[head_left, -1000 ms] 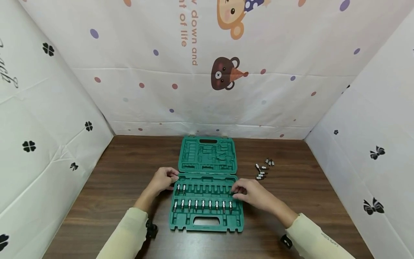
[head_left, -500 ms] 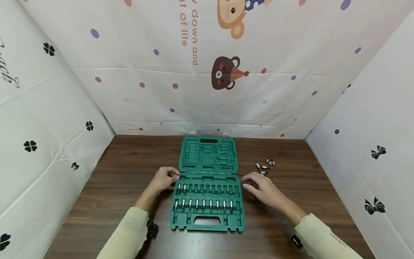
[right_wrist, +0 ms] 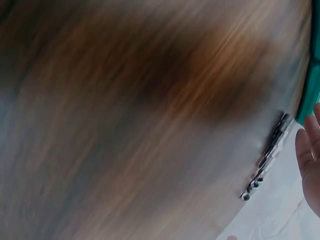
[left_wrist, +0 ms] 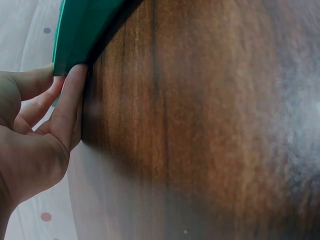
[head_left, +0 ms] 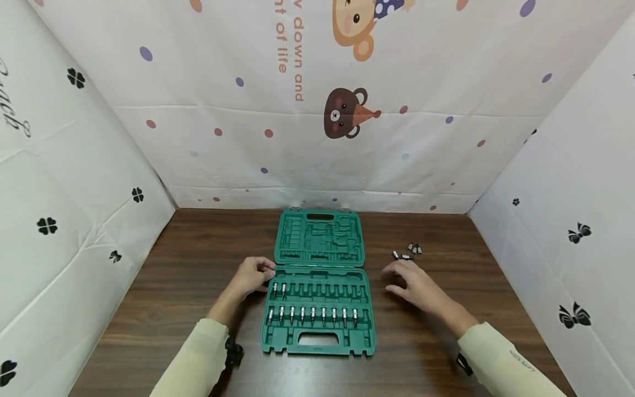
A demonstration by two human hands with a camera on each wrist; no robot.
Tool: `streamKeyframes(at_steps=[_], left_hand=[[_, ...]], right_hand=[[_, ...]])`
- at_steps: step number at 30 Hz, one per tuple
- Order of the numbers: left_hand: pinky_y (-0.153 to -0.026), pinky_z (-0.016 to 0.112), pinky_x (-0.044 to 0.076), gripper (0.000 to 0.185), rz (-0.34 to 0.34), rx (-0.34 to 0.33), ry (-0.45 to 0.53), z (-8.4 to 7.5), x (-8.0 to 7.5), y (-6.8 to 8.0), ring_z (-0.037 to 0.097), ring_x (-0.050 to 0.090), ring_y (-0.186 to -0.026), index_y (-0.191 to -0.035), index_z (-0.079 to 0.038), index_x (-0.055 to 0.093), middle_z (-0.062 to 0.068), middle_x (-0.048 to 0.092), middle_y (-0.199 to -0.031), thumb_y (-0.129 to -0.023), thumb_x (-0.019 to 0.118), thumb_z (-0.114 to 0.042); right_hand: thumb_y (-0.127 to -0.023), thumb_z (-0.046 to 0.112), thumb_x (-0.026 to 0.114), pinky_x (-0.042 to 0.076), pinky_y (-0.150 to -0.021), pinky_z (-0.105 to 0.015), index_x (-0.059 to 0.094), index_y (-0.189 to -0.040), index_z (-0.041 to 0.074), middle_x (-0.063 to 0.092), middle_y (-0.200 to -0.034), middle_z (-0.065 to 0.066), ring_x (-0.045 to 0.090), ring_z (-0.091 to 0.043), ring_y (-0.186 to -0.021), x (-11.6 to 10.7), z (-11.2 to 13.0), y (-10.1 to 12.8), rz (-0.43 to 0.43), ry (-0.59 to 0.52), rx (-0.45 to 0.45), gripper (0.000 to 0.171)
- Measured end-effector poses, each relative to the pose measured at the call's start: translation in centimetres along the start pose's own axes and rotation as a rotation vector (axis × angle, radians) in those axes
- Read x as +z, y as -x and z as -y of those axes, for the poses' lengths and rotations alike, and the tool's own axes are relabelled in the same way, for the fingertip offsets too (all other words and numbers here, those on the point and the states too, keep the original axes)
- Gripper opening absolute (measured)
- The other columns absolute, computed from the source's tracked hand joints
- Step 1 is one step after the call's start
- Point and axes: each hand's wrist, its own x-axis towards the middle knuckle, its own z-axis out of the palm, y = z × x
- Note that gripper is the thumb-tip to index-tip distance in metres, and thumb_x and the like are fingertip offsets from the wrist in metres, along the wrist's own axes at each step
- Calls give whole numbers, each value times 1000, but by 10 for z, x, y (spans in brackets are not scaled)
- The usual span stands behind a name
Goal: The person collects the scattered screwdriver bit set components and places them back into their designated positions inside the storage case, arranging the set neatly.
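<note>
A green plastic socket case (head_left: 317, 334) lies unfolded on the table. Silver bit sockets (head_left: 313, 314) fill a row in its lower half; two more bit sockets (head_left: 279, 290) sit at the left of the row above. My left hand (head_left: 249, 277) pinches the case's left edge near the hinge, thumb on one side and fingers on the other in the left wrist view. Off the case's right side, my right hand (head_left: 415, 285) hovers with relaxed fingers and nothing visible in them. Loose bit sockets (head_left: 414, 249) lie just beyond it; the hand partly hides them.
The brown wooden table (head_left: 208, 237) carries the case and loose sockets. Printed white cloth walls (head_left: 297, 160) enclose it at the back and both sides. The case's lid half (head_left: 319, 238) lies flat toward the back wall.
My right hand has moved from the right end of the case's upper row out to the right, beside the loose bit sockets. My left hand stays at the case edge.
</note>
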Motion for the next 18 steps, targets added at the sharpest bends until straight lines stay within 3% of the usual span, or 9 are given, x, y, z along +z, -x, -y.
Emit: streamKeyframes(at_steps=[8, 18], left_hand=[[-72, 40, 65, 16, 0, -4, 4, 0, 0, 0, 24, 65, -88, -116, 3, 68, 16, 62, -103, -102, 60, 0], [-72, 40, 65, 16, 2, -6, 4, 0, -1, 0, 24, 65, -89, -116, 3, 68, 16, 62, -104, -102, 60, 0]], right_hand=[[-89, 19, 83, 53, -102, -54, 70, -124, 12, 67, -126, -6, 60, -32, -124, -3, -14, -4, 61, 84, 47, 38], [-89, 14, 82, 56, -97, -52, 72, -119, 12, 70, -121, -7, 63, -31, -117, -3, -24, -7, 71, 108, 59, 31]])
